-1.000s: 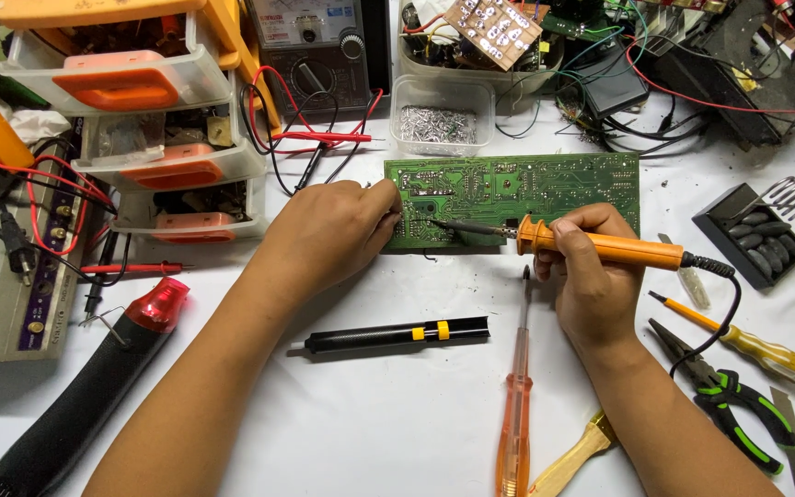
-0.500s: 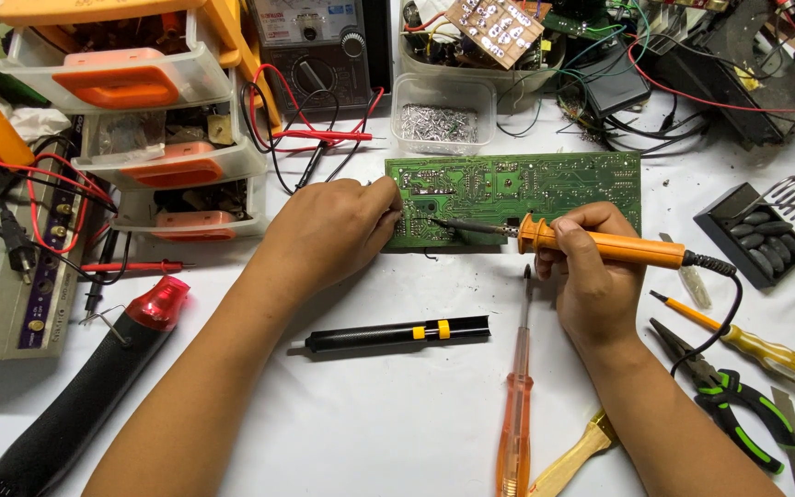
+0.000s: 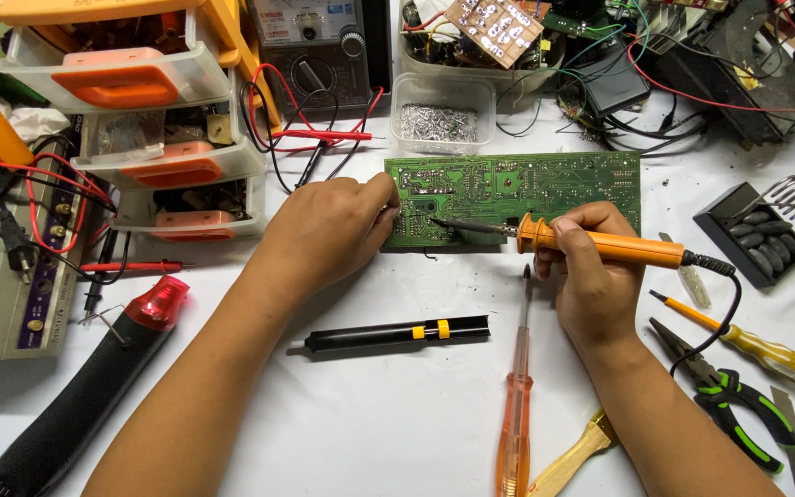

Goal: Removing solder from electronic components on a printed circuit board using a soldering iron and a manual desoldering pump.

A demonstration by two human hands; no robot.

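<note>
A green circuit board [image 3: 545, 184] lies solder side up on the white table. My left hand [image 3: 328, 230] rests on its left edge with fingers curled, pinching something small against the board; what it is I cannot tell. My right hand [image 3: 591, 267] grips an orange-handled soldering iron [image 3: 618, 247] like a pen. Its dark tip [image 3: 439, 222] touches the board's lower left area, close to my left fingertips. The iron's black cord [image 3: 729, 294] trails to the right.
A black desoldering pump [image 3: 393, 335], an orange screwdriver [image 3: 514, 405] and a wooden brush handle [image 3: 572, 460] lie near the front. Green-handled pliers [image 3: 729, 396], a yellow screwdriver [image 3: 756, 345] and a black tray [image 3: 752, 235] sit right. Drawer unit [image 3: 140, 120], multimeter [image 3: 319, 46], red-tipped heat gun [image 3: 94, 377] left.
</note>
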